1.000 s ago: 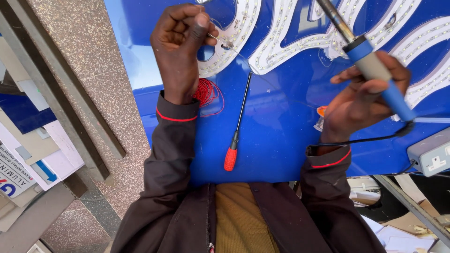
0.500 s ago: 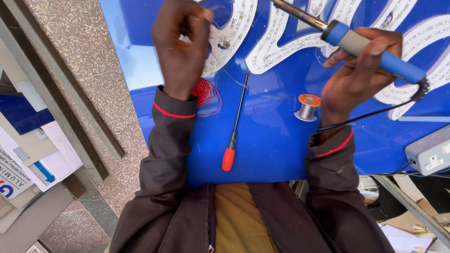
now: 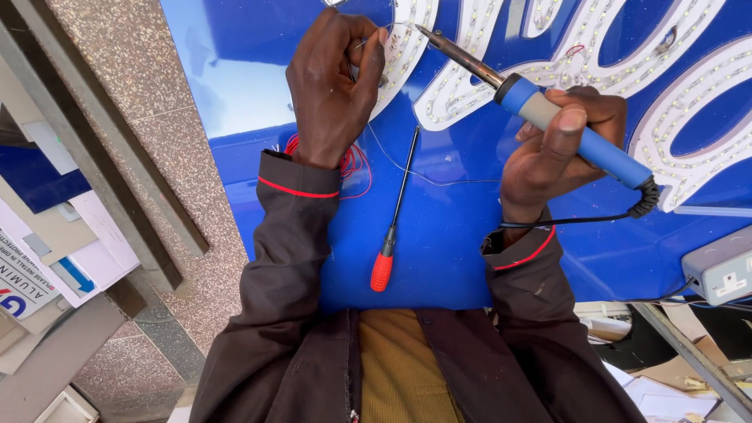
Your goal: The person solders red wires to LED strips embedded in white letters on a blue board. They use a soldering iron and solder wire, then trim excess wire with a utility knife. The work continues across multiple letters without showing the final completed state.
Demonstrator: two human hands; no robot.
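Two hands are working over a blue sign panel [image 3: 470, 251] carrying white letters studded with small lights [image 3: 470, 94]. The left hand [image 3: 333, 82] is pinching a thin wire [image 3: 407, 168] between thumb and fingertips at the edge of a white letter; the wire is trailing down across the blue face. The right hand [image 3: 556, 145] is gripping a soldering iron [image 3: 548, 117] by its blue handle, closed firmly around it, with the metal tip pointing toward the left fingertips and sitting just beside them. Compared with half a second ago, the iron is lying lower and its tip is now much closer to the pinched wire. A small solder spool seen earlier beside the right wrist is no longer showing. A screwdriver [image 3: 392, 227] with a red handle is lying between the forearms as before. Red wires [image 3: 352, 168] are bunching under the left wrist. A white socket box [image 3: 721, 270] is sitting at the right edge.
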